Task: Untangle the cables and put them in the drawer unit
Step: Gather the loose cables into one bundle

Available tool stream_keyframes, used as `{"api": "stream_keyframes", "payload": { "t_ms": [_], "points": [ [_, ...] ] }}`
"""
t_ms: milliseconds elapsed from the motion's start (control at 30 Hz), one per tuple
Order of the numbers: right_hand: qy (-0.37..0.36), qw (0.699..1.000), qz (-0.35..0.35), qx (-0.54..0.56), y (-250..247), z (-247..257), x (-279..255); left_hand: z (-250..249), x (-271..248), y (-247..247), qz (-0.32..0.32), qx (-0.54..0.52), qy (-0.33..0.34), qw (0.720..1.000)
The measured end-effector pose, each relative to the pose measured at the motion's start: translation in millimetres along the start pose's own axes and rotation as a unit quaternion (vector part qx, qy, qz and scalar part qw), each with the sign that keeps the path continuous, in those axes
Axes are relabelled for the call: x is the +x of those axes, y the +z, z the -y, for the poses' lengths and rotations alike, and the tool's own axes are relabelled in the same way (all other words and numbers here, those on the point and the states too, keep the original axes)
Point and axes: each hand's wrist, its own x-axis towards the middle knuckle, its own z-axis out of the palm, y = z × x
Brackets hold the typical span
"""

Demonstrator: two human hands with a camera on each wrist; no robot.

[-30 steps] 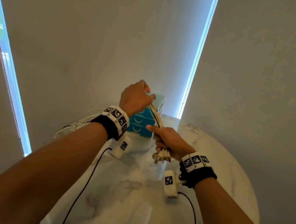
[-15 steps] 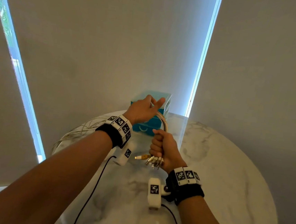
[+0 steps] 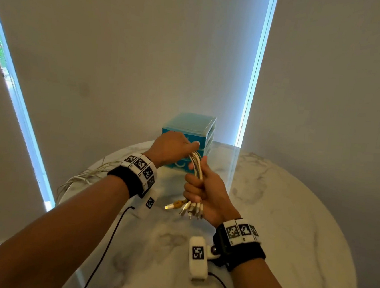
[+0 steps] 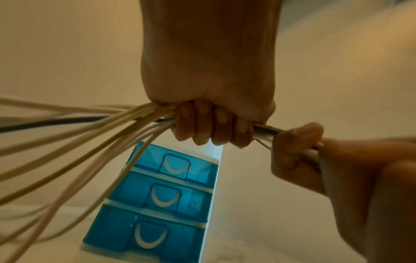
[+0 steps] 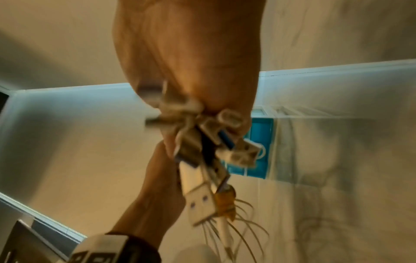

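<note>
A bundle of white cables (image 3: 197,166) runs between both hands above the marble table (image 3: 281,222). My right hand (image 3: 205,191) grips the bundle in a fist, and the plug ends (image 3: 187,208) stick out below it; the plugs (image 5: 216,160) fill the right wrist view. My left hand (image 3: 172,146) holds the same bundle just above, fingers (image 4: 211,124) curled round the cables (image 4: 90,135). The rest of the cables trail left in loose loops (image 3: 81,179) on the table. The blue drawer unit (image 3: 192,130) stands behind the hands, its three drawers (image 4: 162,195) closed.
The round table ends at a curved edge on the right (image 3: 345,251). Roller blinds close off the wall behind, with bright window strips (image 3: 256,69) between them. Black leads (image 3: 104,247) from the wrist cameras hang over the near table.
Both hands have come lower and closer together in front of the drawer unit. The right fist has turned upright on the bundle, and the left hand's fingers have curled round the cables.
</note>
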Motion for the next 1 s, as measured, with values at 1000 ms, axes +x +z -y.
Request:
{"api": "stream_keyframes", "payload": {
  "t_ms": [1000],
  "points": [
    [-0.129,0.987,-0.047,0.084,-10,15,-2,15,-31,10,0.084,-0.087,0.101,0.988]
  ]
}}
